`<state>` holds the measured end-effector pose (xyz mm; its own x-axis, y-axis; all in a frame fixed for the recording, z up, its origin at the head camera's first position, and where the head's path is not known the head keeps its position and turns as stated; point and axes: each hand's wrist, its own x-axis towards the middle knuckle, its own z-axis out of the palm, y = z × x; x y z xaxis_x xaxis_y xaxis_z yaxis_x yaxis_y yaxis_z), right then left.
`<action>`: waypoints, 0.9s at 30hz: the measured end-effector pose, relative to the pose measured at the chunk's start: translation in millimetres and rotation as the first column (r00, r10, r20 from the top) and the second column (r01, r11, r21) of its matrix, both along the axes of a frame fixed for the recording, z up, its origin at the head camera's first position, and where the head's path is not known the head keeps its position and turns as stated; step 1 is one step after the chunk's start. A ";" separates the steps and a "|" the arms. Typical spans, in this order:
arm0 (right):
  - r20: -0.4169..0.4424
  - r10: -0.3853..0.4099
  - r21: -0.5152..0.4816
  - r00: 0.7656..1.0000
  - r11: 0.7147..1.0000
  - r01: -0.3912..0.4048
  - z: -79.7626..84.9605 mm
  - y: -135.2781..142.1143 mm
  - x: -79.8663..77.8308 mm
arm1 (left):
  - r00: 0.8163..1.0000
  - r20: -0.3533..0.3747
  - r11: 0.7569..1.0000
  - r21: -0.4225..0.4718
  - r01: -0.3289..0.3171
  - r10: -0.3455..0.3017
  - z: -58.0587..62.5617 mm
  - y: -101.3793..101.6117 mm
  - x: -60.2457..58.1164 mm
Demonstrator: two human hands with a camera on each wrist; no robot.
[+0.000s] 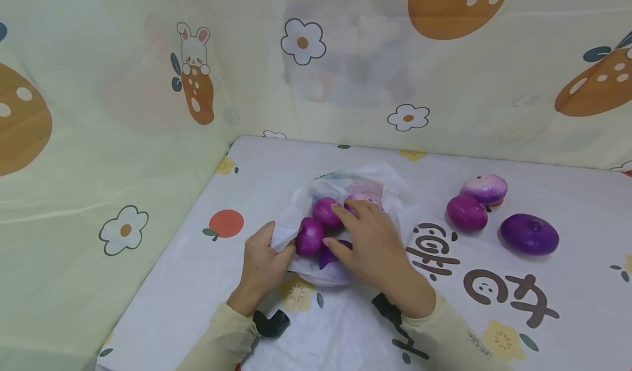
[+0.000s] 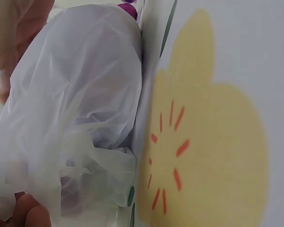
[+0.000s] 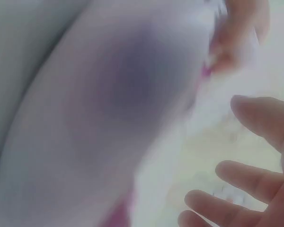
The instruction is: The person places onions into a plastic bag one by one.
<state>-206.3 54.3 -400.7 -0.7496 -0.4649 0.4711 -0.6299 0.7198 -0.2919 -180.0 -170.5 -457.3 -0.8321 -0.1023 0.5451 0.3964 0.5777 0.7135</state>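
In the head view a thin white plastic bag lies with its mouth facing up, several shiny onions inside. Two round purple onions show at its left, a dark purple onion sits lower, and a paler one is partly covered by fingers. My left hand pinches the bag's left edge between thumb and fingers; the left wrist view shows the bag's crinkled side. Over the bag's mouth is my right hand, its fingers spread and loosely bent among the onions. Relaxed, separated fingers appear in the right wrist view.
To the right of the bag lie three more onions: a pale pink-purple one, a magenta one and a dark purple one. A patterned white cloth covers the table. Printed cream sheeting stands behind and at the left.
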 end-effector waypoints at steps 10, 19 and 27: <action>0.103 -0.186 -0.072 0.977 0.978 0.194 8.5 79.8 -14.5 | 1.000 0.001 1.000 -0.002 -0.003 0.003 -1.4 0.7 -0.3; 0.219 -0.350 -0.054 0.911 0.928 0.370 -5.1 144.0 -36.6 | 1.000 0.013 1.000 0.014 -0.001 0.001 0.1 1.5 0.5; 0.298 -0.405 -0.046 0.864 0.898 0.437 -25.0 173.9 -49.2 | 1.000 0.013 1.000 0.027 0.005 -0.006 -0.4 1.8 0.2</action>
<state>-255.5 228.2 -425.7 -0.9684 -0.0336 0.2471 -0.1570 0.8521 -0.4993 -179.7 -168.7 -457.7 -0.8399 -0.1119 0.5311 0.3899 0.5563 0.7338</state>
